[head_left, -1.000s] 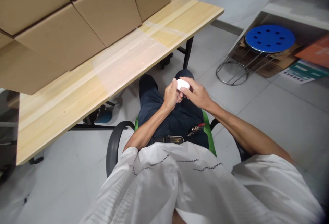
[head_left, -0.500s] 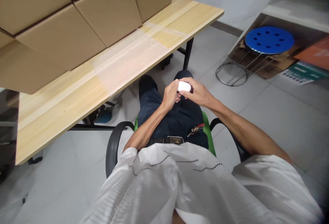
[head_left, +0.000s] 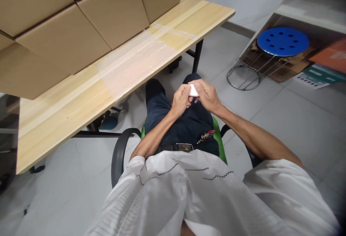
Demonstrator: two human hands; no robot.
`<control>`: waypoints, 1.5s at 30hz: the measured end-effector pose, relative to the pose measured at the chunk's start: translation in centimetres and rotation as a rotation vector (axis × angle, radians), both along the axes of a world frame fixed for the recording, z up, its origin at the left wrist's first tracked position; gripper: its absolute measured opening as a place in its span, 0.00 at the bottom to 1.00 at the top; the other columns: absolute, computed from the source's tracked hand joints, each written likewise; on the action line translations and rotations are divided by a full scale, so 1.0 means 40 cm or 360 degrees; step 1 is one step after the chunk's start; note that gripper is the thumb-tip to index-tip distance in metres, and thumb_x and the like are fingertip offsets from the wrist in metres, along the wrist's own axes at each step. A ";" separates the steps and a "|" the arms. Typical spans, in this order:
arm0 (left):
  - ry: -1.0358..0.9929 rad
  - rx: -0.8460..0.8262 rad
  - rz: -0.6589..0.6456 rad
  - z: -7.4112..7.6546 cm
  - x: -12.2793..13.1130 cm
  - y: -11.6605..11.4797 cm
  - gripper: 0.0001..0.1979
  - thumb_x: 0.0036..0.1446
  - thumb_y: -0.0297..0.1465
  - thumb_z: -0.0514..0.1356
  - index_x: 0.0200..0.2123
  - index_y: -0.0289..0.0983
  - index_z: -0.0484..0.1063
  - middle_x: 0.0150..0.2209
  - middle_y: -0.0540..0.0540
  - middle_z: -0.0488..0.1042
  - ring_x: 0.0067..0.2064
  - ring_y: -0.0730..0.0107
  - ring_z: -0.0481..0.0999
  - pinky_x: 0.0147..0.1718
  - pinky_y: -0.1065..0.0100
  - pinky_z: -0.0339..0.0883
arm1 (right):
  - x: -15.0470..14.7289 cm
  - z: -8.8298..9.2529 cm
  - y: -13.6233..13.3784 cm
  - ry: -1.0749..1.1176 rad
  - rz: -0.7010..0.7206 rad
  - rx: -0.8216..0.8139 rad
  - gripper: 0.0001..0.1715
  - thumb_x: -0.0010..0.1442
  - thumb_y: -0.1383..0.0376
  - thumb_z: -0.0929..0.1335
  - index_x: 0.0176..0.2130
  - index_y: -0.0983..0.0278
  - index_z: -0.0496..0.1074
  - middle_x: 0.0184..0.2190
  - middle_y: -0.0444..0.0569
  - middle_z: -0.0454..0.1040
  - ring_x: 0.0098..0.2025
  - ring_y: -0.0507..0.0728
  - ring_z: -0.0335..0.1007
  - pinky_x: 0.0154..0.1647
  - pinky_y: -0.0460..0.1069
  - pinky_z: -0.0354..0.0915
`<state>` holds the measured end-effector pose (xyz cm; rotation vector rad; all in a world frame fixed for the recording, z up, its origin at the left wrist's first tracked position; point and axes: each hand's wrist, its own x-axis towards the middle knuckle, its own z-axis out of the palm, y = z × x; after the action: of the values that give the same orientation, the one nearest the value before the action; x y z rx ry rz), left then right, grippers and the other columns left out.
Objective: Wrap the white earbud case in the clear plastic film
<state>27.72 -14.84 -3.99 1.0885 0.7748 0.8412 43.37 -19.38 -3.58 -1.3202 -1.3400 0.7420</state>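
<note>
Above my lap, both hands close around a small white rounded case (head_left: pixel 193 91), about the size of an earphone case. My left hand (head_left: pixel 180 99) grips its left end, thumb on top and fingers curled beneath. From the other side my right hand (head_left: pixel 207 95) holds it, with the thumb lying over its upper face. Only the middle of the case shows; its ends and underside are covered by the fingers. No lid line or marking can be made out.
A wooden table (head_left: pixel 89 99) runs along the left, with stacked cardboard boxes (head_left: pixel 116 10) on it. At right stands a blue stool (head_left: pixel 282 42) before a shelf (head_left: pixel 310 12). I sit on a green chair with black armrests (head_left: pixel 121 156). Keys (head_left: pixel 204 137) hang at my waist.
My right hand has shifted slightly left and its thumb has moved onto the top of the white case, covering more of it. My left hand stays nearly in place.
</note>
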 end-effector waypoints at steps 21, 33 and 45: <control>-0.0056 0.0143 -0.0092 0.035 -0.009 0.006 0.38 0.58 0.55 0.88 0.54 0.42 0.72 0.31 0.55 0.82 0.29 0.70 0.85 0.29 0.70 0.69 | 0.004 -0.032 0.004 0.0246 0.0066 -0.0064 0.54 0.74 0.20 0.71 0.70 0.56 0.87 0.35 0.46 0.85 0.26 0.59 0.78 0.32 0.59 0.82; 0.0034 0.0236 0.0198 -0.034 -0.028 0.022 0.30 0.79 0.64 0.68 0.48 0.42 0.80 0.25 0.57 0.71 0.23 0.76 0.70 0.24 0.72 0.61 | -0.006 -0.029 -0.009 0.0027 0.0149 -0.0041 0.54 0.76 0.19 0.67 0.74 0.53 0.85 0.30 0.45 0.81 0.29 0.62 0.80 0.41 0.63 0.86; -0.0037 0.0638 -0.0074 -0.108 -0.008 0.036 0.38 0.72 0.67 0.72 0.64 0.45 0.72 0.39 0.52 0.84 0.33 0.65 0.87 0.34 0.62 0.80 | -0.004 -0.017 -0.002 0.0225 0.0099 -0.0048 0.51 0.74 0.20 0.71 0.69 0.55 0.87 0.42 0.49 0.88 0.27 0.57 0.78 0.32 0.57 0.81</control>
<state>27.39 -13.40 -8.33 1.4416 0.5705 0.9933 43.23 -19.45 -4.25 -1.2305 -1.2652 0.8846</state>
